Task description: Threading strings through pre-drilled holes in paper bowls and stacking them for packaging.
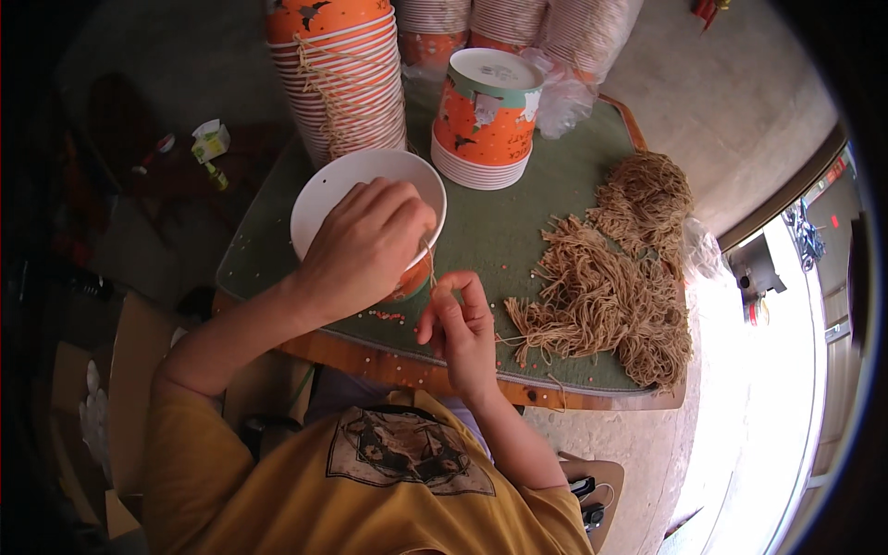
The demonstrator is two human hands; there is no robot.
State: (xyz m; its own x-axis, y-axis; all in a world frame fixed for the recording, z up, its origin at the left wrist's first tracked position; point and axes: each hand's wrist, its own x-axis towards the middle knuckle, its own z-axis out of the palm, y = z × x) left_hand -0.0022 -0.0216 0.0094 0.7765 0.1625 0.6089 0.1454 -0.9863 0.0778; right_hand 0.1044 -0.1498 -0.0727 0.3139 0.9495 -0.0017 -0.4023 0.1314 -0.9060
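A paper bucket (319, 190), white inside and orange and green outside, stands upright at the table's near edge. Over its mouth, my left hand (370, 236) is closed, with curled fingers reaching inside against the right wall; the fingertips are hidden. Just outside that wall, my right hand (461, 328) pinches a thin twine cord (431, 261) between thumb and fingers. The cord runs up to the bucket's side by my left hand. A small dark hole shows in the opposite wall.
A heap of cut twine (601, 291) covers the table's right side. Upside-down nested buckets (486, 125) stand behind, beside a tall leaning stack (342, 92) hung with cords. Wrapped stacks (513, 23) rise farther back. Small paper dots (384, 316) litter the green tabletop (490, 231).
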